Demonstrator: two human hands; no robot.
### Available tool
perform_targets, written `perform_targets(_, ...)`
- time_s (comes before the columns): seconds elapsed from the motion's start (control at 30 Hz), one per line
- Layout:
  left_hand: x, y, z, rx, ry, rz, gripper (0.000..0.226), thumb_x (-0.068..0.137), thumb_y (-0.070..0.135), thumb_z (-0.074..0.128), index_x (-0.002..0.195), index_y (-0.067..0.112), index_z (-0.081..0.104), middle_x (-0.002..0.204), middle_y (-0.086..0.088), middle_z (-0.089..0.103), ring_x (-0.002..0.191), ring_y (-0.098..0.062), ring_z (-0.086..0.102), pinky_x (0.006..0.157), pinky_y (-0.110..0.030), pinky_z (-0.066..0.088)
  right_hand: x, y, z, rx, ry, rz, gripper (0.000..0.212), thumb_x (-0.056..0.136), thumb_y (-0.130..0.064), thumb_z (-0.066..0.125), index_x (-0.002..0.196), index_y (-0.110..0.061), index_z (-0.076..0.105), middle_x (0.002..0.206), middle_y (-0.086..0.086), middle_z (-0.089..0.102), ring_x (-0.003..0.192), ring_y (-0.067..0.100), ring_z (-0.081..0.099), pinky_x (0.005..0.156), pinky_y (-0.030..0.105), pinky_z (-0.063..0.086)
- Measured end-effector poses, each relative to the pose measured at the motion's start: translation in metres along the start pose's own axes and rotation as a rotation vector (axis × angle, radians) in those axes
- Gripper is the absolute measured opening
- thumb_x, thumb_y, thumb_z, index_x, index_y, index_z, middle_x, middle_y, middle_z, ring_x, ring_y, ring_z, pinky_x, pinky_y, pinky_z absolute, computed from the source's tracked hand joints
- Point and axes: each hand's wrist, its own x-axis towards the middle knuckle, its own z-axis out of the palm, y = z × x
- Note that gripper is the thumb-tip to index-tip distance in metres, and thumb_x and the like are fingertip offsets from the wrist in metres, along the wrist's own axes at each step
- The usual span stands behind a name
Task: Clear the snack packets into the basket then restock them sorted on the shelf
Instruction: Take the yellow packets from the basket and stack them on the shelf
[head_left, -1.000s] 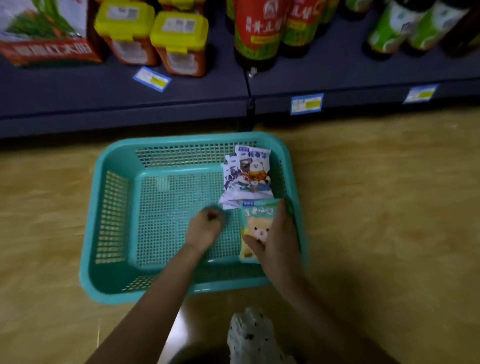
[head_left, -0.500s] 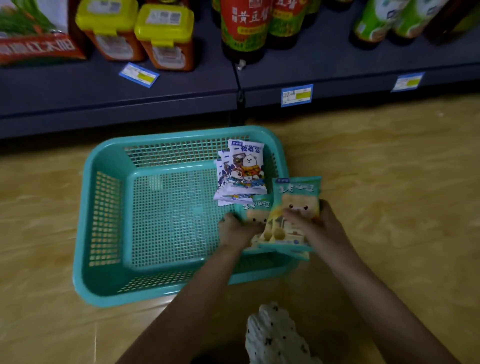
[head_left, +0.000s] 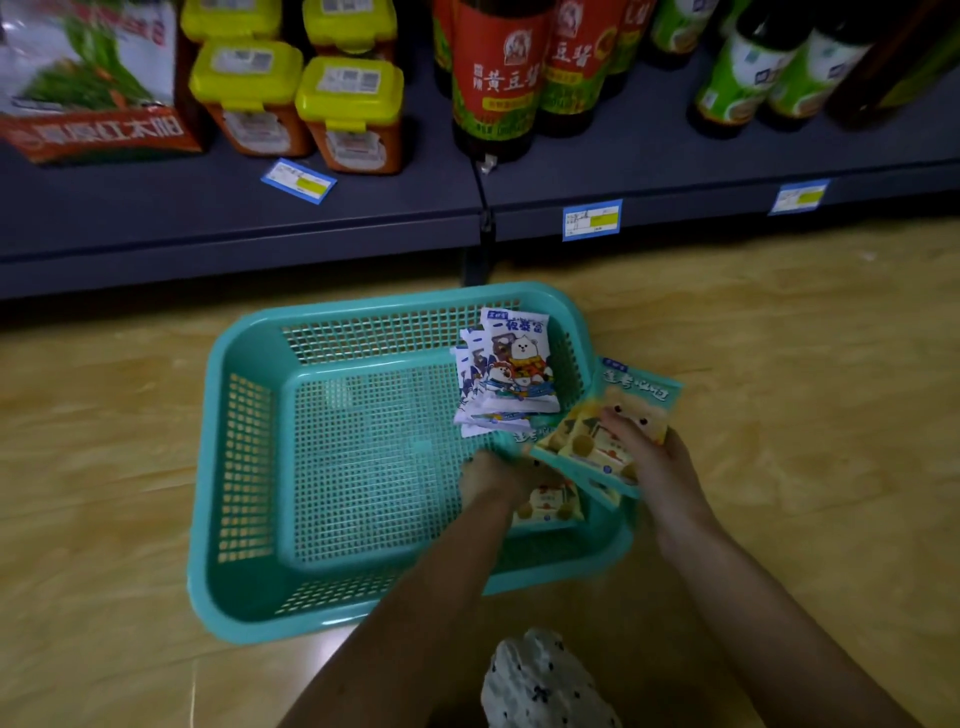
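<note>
A teal mesh basket (head_left: 244, 467) sits on the wooden floor below the shelf. White-and-blue snack packets (head_left: 511, 364) lean in its far right corner. My right hand (head_left: 660, 467) grips a fanned bunch of teal-and-yellow snack packets (head_left: 608, 431) over the basket's right rim. Inside the basket's near right corner, my left hand (head_left: 496, 475) closes its fingers on another teal-and-yellow packet (head_left: 548, 506) that lies on the bottom.
A dark shelf (head_left: 363, 218) runs across the top, carrying yellow-lidded tubs (head_left: 353, 111), tall sauce bottles (head_left: 493, 78), green-labelled bottles (head_left: 737, 73) and a large bag (head_left: 93, 78). Price tags (head_left: 592, 219) hang on its edge. Patterned cloth (head_left: 540, 680) lies at the bottom.
My right hand has lifted teal-and-yellow packets up and right to the basket's rim. My left hand moved right onto the remaining packet. The camera has drawn back, showing more shelf.
</note>
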Motion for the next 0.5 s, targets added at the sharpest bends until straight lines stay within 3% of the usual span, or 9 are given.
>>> perform_targets(0.07, -0.006, 0.001, 0.002, -0.052, 0.039, 0.022, 0.046, 0.066, 0.038, 0.078, 0.094, 0.007, 0.059, 0.096, -0.004, 0.064, 0.064, -0.011, 0.062, 0.054, -0.023, 0.054, 0.0, -0.001, 0.0, 0.005, -0.009, -0.003, 0.046, 0.08, -0.029, 0.068, 0.12, -0.012, 0.052, 0.101, 0.008, 0.067, 0.081, 0.018, 0.065, 0.061, 0.03, 0.047)
perform_targets(0.1, -0.003, -0.002, 0.005, -0.077, 0.052, 0.028, 0.044, 0.068, 0.036, 0.077, 0.095, 0.008, 0.056, 0.095, -0.004, 0.063, 0.058, -0.009, 0.057, 0.051, -0.021, 0.05, -0.001, -0.001, 0.001, 0.006, -0.011, -0.007, 0.044, 0.08, -0.027, 0.068, 0.119, -0.012, 0.052, 0.096, 0.006, 0.067, 0.077, 0.016, 0.064, 0.057, 0.028, 0.046)
perform_targets(0.23, -0.01, -0.004, -0.001, -0.298, -0.076, 0.032, 0.063, 0.065, 0.023, 0.082, 0.11, 0.006, 0.042, 0.1, -0.005, 0.059, 0.075, -0.015, 0.058, 0.072, -0.029, 0.052, -0.002, -0.001, 0.0, -0.008, -0.032, -0.007, 0.044, 0.081, -0.024, 0.068, 0.119, -0.01, 0.053, 0.089, 0.002, 0.067, 0.071, 0.013, 0.064, 0.05, 0.024, 0.045)
perform_targets(0.33, -0.016, -0.009, -0.013, -0.331, -0.269, 0.017, 0.037, 0.069, 0.016, 0.079, 0.097, 0.008, 0.056, 0.096, -0.007, 0.064, 0.082, -0.017, 0.059, 0.069, -0.024, 0.049, -0.002, -0.001, -0.002, 0.001, -0.058, 0.004, 0.044, 0.081, -0.023, 0.067, 0.119, -0.009, 0.052, 0.088, 0.004, 0.066, 0.068, 0.013, 0.063, 0.041, 0.016, 0.045)
perform_targets(0.4, -0.024, -0.011, -0.02, -0.304, -0.345, -0.005, 0.031, 0.068, 0.023, 0.078, 0.091, 0.013, 0.06, 0.091, -0.003, 0.064, 0.085, -0.015, 0.057, 0.073, -0.023, 0.046, -0.002, 0.0, -0.004, 0.011, -0.068, 0.001, 0.045, 0.081, -0.024, 0.068, 0.12, -0.01, 0.051, 0.088, 0.003, 0.066, 0.068, 0.013, 0.063, 0.044, 0.019, 0.045)
perform_targets(0.5, -0.033, -0.015, -0.036, -0.269, -0.427, -0.067, 0.051, 0.051, 0.037, 0.082, 0.094, 0.015, 0.064, 0.105, -0.009, 0.067, 0.1, -0.024, 0.061, 0.095, -0.034, 0.045, -0.002, -0.002, -0.006, 0.029, -0.084, -0.004, 0.042, 0.081, -0.022, 0.067, 0.118, -0.014, 0.048, 0.085, 0.001, 0.065, 0.067, 0.013, 0.062, 0.05, 0.024, 0.043)
